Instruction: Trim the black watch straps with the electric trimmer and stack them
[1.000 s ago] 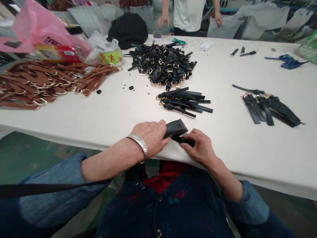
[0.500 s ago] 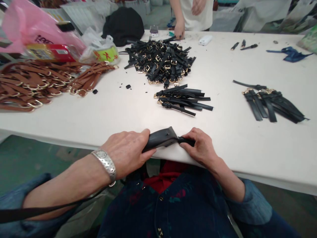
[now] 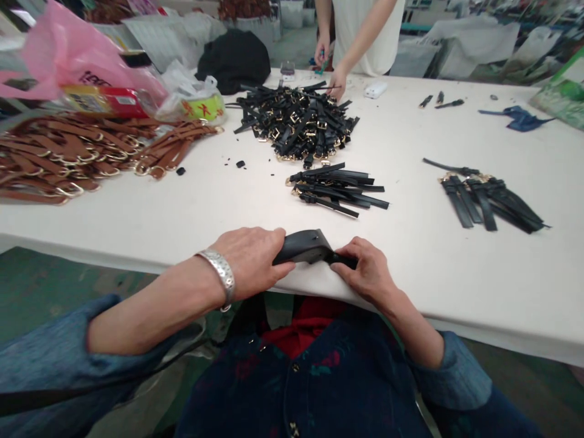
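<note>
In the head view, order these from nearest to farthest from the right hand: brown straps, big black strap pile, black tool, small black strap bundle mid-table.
1. Black tool: in the left hand, beside the right hand.
2. Small black strap bundle: ahead, slightly left.
3. Big black strap pile: beyond that bundle.
4. Brown straps: far left.
</note>
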